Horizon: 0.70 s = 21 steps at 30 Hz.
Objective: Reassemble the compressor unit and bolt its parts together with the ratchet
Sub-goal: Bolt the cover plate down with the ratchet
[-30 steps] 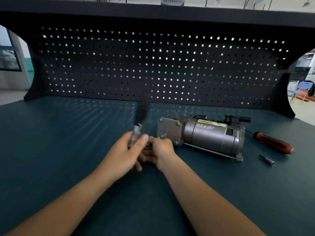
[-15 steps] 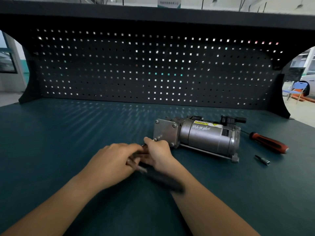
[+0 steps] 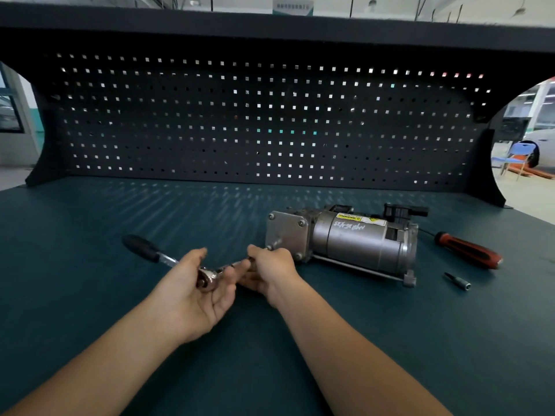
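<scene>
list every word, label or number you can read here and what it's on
"WARNING": on the yellow label on top of the compressor, upside down from this view; the label's smaller print is too small to read.
The white handwriting on the compressor's cylinder: not legible.
The sign hanging beyond the bench: too blurred to read.

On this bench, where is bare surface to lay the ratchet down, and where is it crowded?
The bench is bare left of the ratchet, back to the pegboard. Crowded on the right: compressor, screwdriver and small bit lie close together.
</scene>
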Tool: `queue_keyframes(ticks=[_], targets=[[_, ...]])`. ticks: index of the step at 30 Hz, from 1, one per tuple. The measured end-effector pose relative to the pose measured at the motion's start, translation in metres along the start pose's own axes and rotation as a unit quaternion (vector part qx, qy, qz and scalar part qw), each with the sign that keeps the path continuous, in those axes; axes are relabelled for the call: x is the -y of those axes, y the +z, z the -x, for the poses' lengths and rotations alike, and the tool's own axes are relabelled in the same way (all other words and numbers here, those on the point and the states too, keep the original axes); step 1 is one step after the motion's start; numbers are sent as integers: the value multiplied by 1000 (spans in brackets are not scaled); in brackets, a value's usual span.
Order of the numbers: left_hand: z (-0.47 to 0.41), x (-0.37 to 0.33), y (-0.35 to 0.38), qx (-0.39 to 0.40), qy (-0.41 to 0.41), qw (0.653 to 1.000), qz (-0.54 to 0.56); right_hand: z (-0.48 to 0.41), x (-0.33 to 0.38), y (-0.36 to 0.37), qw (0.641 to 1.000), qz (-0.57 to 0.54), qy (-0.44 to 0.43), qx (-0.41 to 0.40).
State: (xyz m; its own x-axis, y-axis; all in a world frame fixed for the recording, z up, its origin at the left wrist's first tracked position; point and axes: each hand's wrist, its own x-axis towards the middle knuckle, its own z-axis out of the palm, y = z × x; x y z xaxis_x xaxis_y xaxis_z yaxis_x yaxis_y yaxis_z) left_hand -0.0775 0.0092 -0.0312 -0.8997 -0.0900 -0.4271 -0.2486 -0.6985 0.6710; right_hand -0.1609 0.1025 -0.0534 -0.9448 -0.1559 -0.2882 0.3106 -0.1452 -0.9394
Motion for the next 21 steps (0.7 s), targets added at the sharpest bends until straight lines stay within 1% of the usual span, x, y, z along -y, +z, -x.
queue_keyframes(ticks=[1, 3, 4, 5, 6, 7, 8, 9, 10, 11, 12, 13, 14, 15, 16, 18, 20, 21], targets=[[-1, -1, 0, 1, 1, 1000, 13, 0, 0, 0, 1000, 4, -1, 4], [-1, -1, 1, 9, 19, 999, -28, -2, -1, 1, 1000, 5, -6, 5], [-2, -1, 2, 6, 40, 996, -81, -2, -2, 0, 1000, 3, -8, 6], [-3, -2, 2, 1, 74, 985, -157, -2, -1, 0, 1000, -1, -9, 8], [-3, -3, 2, -4, 123, 960, -253, -2, -1, -1, 1000, -4, -9, 7], [-4, -2, 0, -8, 191, 909, -369, -2, -1, -1, 1000, -7, -8, 8], [-5, -1, -4, -12, 271, 828, -491, -3, -2, -1, 1000, 0, -10, 7], [-6, 0, -9, -13, 346, 724, -596, -4, -3, 0, 1000, 16, -17, 6], [-7, 3, -12, -9, 392, 619, -680, -4, -4, 1, 999, 37, -29, -1], [-7, 5, -14, -3, 413, 560, -718, -6, -5, 2, 998, 52, -38, -13], [-6, 7, -15, 5, 419, 552, -721, -6, -5, 3, 997, 57, -40, -25], [-6, 8, -14, 9, 417, 566, -711, -6, -4, 2, 997, 57, -37, -31], [-5, 8, -13, 10, 408, 596, -691, -6, -3, 1, 998, 54, -34, -26], [-5, 9, -11, 7, 396, 637, -662, -7, -2, 0, 998, 49, -30, -17], [-4, 10, -9, 6, 373, 685, -625, -7, -1, 0, 999, 26, -20, -2], [-3, 12, -3, -6, 288, 805, -519, -6, 0, 0, 1000, -22, 2, 12], [-3, 11, 2, -1, 162, 914, -373, -4, 1, 1, 999, -28, 18, 14], [-4, 9, 2, 3, 100, 956, -275, -3, 2, 1, 999, -29, 25, 21]])
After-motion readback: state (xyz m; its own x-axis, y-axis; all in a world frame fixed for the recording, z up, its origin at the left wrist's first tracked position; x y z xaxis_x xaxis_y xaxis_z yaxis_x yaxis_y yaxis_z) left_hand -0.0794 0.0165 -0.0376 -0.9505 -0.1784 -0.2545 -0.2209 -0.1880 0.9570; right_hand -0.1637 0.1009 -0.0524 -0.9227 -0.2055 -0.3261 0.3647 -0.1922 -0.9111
